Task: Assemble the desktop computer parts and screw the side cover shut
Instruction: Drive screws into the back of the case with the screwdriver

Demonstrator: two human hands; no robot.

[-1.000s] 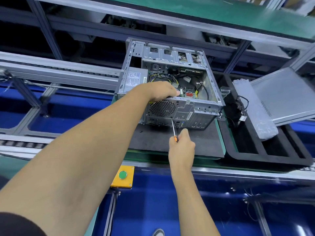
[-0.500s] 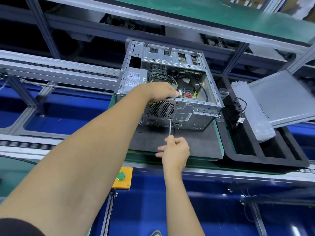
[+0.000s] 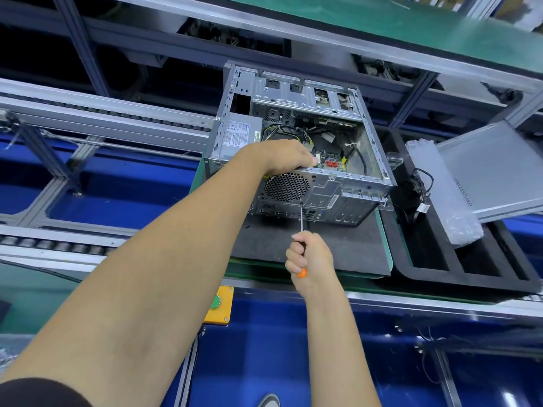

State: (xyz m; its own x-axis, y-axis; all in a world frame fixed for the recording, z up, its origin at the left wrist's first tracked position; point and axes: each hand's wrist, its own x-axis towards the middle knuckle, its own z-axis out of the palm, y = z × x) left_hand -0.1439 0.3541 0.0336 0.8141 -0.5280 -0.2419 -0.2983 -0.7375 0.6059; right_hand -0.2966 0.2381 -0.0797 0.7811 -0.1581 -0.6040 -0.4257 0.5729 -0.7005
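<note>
The open computer case (image 3: 296, 148) sits on a mat (image 3: 338, 248); to its right a tray (image 3: 470, 277) holds the side cover (image 3: 493, 168)

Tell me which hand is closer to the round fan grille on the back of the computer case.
Left. The left hand grips the case's top rear edge directly above the fan grille. The right hand holds the screwdriver lower down, over the mat.

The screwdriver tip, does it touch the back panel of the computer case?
Touching: in the head view the screwdriver shaft ends on the computer case back panel.
</note>
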